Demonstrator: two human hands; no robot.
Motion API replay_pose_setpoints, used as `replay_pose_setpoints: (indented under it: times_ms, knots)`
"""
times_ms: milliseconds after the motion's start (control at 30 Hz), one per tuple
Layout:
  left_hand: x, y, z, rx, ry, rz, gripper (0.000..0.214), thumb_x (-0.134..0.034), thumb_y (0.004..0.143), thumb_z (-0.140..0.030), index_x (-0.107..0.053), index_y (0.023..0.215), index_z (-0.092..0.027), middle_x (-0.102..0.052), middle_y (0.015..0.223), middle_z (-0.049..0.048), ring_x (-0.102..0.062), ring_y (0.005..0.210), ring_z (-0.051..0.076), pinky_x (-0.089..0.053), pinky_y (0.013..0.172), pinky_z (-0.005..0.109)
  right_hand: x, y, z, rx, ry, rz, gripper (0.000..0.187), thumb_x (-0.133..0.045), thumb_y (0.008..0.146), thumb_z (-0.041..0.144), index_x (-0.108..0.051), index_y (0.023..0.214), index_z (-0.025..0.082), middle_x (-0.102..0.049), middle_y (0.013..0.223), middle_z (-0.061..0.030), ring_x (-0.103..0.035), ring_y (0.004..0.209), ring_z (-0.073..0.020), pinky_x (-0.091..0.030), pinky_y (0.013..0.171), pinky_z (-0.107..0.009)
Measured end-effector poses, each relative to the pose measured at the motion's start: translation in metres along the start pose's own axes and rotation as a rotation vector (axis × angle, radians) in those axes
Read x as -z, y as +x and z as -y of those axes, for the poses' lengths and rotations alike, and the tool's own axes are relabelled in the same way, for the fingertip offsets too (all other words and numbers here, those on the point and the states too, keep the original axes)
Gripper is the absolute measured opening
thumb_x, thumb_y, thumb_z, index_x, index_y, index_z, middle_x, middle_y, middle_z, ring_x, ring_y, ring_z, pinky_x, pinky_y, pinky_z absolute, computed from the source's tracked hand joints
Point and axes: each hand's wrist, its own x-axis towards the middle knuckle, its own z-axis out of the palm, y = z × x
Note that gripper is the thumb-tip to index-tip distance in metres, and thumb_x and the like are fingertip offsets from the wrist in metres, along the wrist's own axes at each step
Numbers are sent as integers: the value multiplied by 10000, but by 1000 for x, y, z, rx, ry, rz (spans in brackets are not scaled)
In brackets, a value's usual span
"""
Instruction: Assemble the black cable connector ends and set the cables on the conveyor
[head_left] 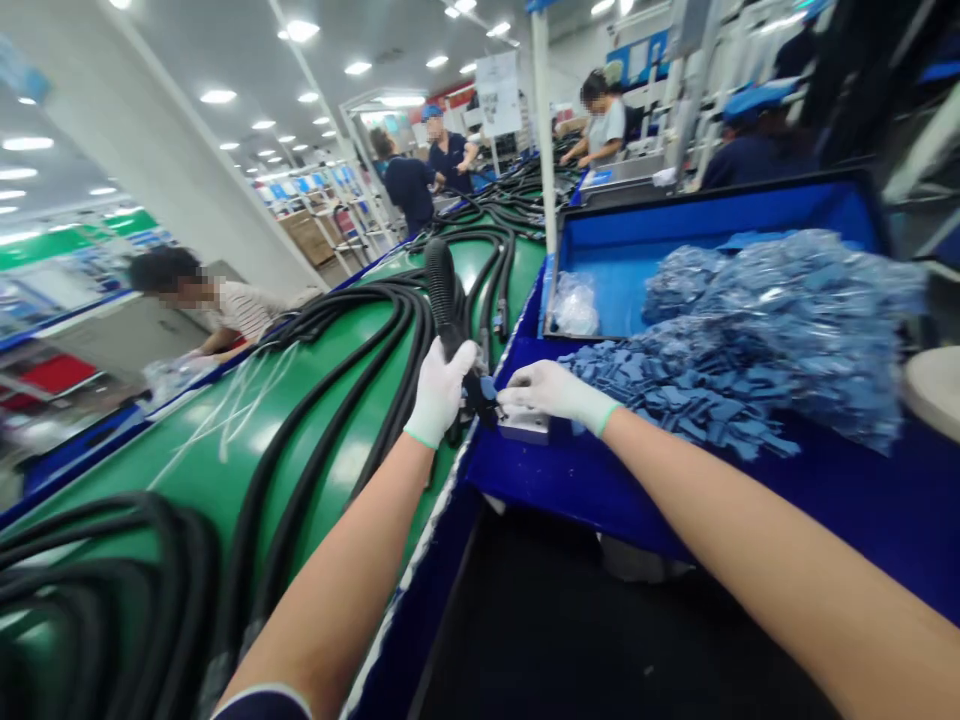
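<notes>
Above green surface [341, 460]; left hand [441, 390] around black ribbed piece [441, 280]

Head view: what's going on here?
A white-gloved person's left hand is closed around a black ribbed piece near the edge of the green surface. The right hand is at a small pale block on the blue bench, fingers near the piece's lower end; contact is unclear. Loose blue pieces lie beside that hand.
</notes>
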Motion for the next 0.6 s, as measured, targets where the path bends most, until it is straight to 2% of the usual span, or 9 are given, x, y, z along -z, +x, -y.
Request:
replay_pose_setpoints:
  times_ms: [100, 200, 267, 333, 367, 433, 467, 533, 600]
  knots:
    - [87, -34, 1, 79, 116, -166, 391, -629, 888, -530, -555, 1096, -208, -655, 939, 42, -596, 658, 127, -516, 598, 251, 0, -4, 0, 16, -72, 41, 393, -680, 851, 527, -774, 927, 153, -739, 842, -48, -648, 757, -181, -457, 666, -272]
    - [180, -98, -4, 278, 297, -238, 427, -668, 840, -524, -585, 1092, -189, -671, 932, 55, -592, 617, 139, -506, 557, 262, -2, -2, -4, 19, -209, 43, 332, -675, 861, 480, -776, 964, 181, -761, 917, -52, -687, 827, -210, -496, 744, -306]
    - [225, -148, -9, 446, 423, -224, 477, -691, 803, -547, -632, 1081, -163, -698, 887, 70, -621, 628, 182, -527, 576, 301, -6, 1, -7, 0, -286, 29, 310, -688, 849, 472, -778, 951, 193, -767, 923, -63, -698, 837, -237, -510, 752, -334]
    - [251, -194, -9, 589, 548, -186, 498, -706, 772, -570, -689, 1036, -148, -732, 890, 91, -678, 734, 253, -570, 696, 364, -9, 3, -9, -34, -331, 15, 271, -699, 837, 462, -779, 930, 220, -771, 921, -63, -704, 834, -262, -522, 744, -363]
    - [258, -213, -6, 641, 614, -179, 490, -703, 765, -572, -710, 1013, -149, -747, 934, 105, -699, 836, 294, -574, 802, 402, -10, 4, -10, -44, -345, 11, 248, -702, 834, 456, -779, 921, 236, -773, 919, -60, -706, 832, -272, -527, 744, -378]
    - [266, -242, 4, 710, 755, -210, 483, -708, 737, -543, -726, 1006, -142, -746, 1089, 153, -666, 1092, 381, -491, 1029, 471, -12, 4, -11, -41, -368, 7, 223, -702, 831, 452, -780, 911, 258, -774, 918, -59, -707, 823, -292, -537, 743, -409]
    - [268, -252, 10, 736, 820, -238, 504, -724, 705, -520, -724, 1026, -131, -728, 1160, 185, -617, 1197, 421, -421, 1109, 502, -13, 5, -11, -32, -378, 4, 224, -700, 831, 455, -781, 909, 261, -773, 919, -66, -707, 814, -300, -541, 737, -422]
    - [271, -262, 20, 787, 912, -275, 569, -782, 603, -475, -718, 1032, -107, -699, 1209, 250, -544, 1288, 488, -331, 1168, 555, -12, 5, -10, -20, -384, 3, 243, -694, 831, 462, -784, 917, 254, -772, 918, -85, -708, 789, -308, -553, 718, -437]
    - [279, -262, 20, 842, 928, -260, 571, -847, 479, -435, -724, 935, -114, -723, 1110, 261, -583, 1219, 518, -374, 1127, 575, -10, 4, -8, -43, -373, 13, 256, -697, 828, 464, -783, 924, 243, -769, 900, -94, -707, 755, -307, -563, 703, -445]
